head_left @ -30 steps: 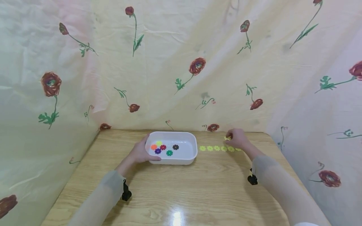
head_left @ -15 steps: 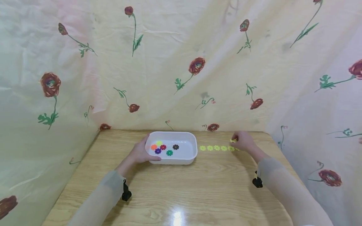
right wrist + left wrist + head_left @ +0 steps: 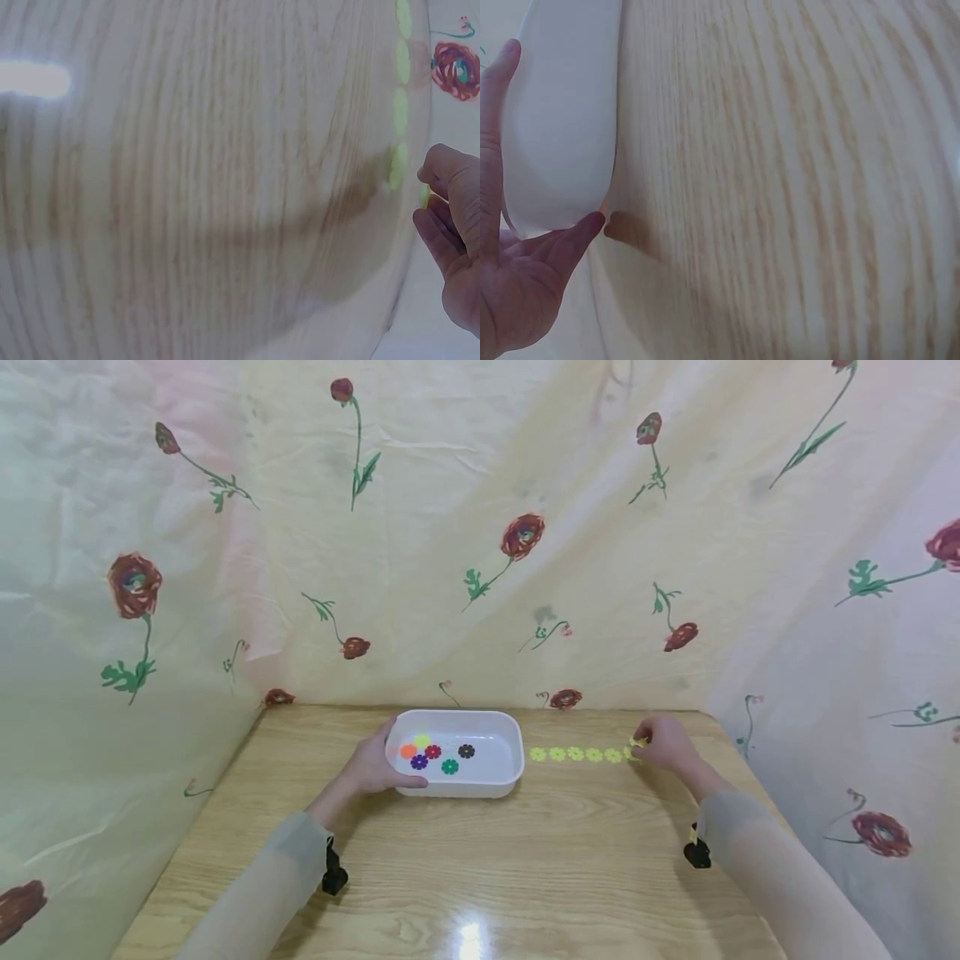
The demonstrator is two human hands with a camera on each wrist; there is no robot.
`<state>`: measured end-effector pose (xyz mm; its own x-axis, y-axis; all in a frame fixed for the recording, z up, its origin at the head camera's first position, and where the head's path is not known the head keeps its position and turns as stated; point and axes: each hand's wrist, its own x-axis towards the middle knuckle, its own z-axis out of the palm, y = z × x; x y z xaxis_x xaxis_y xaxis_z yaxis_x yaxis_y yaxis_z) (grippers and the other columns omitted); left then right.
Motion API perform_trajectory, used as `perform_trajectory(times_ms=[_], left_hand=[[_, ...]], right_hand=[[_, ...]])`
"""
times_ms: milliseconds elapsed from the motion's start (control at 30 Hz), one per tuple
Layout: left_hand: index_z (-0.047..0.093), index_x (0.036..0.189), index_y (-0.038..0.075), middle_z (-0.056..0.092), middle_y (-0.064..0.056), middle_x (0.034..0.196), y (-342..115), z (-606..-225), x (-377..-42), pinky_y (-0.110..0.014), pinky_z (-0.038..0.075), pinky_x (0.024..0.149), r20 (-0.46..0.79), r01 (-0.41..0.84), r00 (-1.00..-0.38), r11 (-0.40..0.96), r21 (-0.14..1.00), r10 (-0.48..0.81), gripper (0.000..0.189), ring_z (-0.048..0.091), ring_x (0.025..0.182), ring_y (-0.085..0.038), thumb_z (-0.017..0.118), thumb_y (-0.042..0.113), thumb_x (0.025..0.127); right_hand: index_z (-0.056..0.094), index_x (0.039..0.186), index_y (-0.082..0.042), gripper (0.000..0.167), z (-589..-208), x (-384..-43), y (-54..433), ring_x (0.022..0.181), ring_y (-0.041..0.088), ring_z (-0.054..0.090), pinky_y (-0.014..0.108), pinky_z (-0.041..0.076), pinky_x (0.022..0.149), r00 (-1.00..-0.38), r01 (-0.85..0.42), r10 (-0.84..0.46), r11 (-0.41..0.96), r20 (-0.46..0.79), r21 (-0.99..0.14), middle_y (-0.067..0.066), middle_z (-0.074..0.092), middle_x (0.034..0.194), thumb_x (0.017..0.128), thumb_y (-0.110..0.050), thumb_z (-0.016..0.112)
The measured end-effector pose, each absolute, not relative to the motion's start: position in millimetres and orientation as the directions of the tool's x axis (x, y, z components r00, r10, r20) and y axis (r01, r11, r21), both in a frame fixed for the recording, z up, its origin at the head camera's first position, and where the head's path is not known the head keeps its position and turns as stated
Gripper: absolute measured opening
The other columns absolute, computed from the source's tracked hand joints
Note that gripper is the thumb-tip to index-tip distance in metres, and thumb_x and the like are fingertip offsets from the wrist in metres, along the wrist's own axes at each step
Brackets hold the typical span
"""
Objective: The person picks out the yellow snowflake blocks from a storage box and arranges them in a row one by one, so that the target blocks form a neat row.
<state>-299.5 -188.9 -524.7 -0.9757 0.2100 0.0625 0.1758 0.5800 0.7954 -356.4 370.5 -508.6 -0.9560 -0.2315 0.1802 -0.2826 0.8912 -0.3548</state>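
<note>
My left hand (image 3: 371, 765) grips the left end of a white plastic tub (image 3: 459, 789), thumb along its front side and fingers on the far side. In the left wrist view the tub's outer wall (image 3: 562, 127) lies between thumb and fingers. My right hand (image 3: 667, 746) pinches a yellow flower-shaped plastic disc (image 3: 425, 196) between thumb and fingertips, at the right end of a row of similar discs (image 3: 575, 753). The fingertips partly cover that end of the row in the head view.
Inside the tub lie loose discs: orange (image 3: 408, 751), purple (image 3: 419, 762), green (image 3: 449, 767), black (image 3: 467, 751), red and yellow. The wooden table (image 3: 480, 860) meets a flower-printed cloth (image 3: 420, 610) at the back and sides.
My right hand has moved rightward and slightly nearer along the row, carrying the yellow disc. My left hand and the tub have stayed put.
</note>
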Motion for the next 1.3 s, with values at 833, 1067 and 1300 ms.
perform_trajectory(times_ms=[833,1067,1300], left_hand=[[0.034,0.157,0.011,0.057,-0.017,0.145,-180.2,-513.8,-306.7,-0.06,0.053,0.111,0.142,0.305,-0.935,0.531,0.79,0.326,0.112,0.059,0.129,-0.037,0.101,0.035,0.071],[0.036,0.157,0.011,0.057,-0.015,0.146,-179.8,-513.2,-313.6,-0.059,0.053,0.111,0.102,0.29,-0.936,0.573,0.767,0.336,0.111,0.058,0.129,-0.035,0.1,0.038,0.071],[0.036,0.158,0.014,0.056,-0.013,0.147,-178.9,-513.0,-315.7,-0.058,0.052,0.112,0.086,0.28,-0.939,0.596,0.753,0.332,0.114,0.057,0.13,-0.034,0.102,0.039,0.068]], right_hand=[[0.076,0.099,0.004,0.022,-511.3,-340.9,385.9,0.086,0.029,0.066,0.047,0.057,0.076,-0.987,-0.161,-0.147,0.901,0.066,-0.402,0.019,0.073,0.093,0.086,-0.013,0.08],[0.075,0.101,0.004,0.022,-514.5,-342.3,387.2,0.087,0.03,0.066,0.044,0.057,0.076,-0.991,-0.137,-0.124,0.895,0.057,-0.424,0.018,0.073,0.095,0.087,-0.013,0.078],[0.076,0.102,0.003,0.023,-515.4,-342.3,386.5,0.09,0.03,0.066,0.044,0.055,0.079,-0.993,-0.12,-0.113,0.899,0.042,-0.422,0.018,0.073,0.097,0.087,-0.015,0.079]])
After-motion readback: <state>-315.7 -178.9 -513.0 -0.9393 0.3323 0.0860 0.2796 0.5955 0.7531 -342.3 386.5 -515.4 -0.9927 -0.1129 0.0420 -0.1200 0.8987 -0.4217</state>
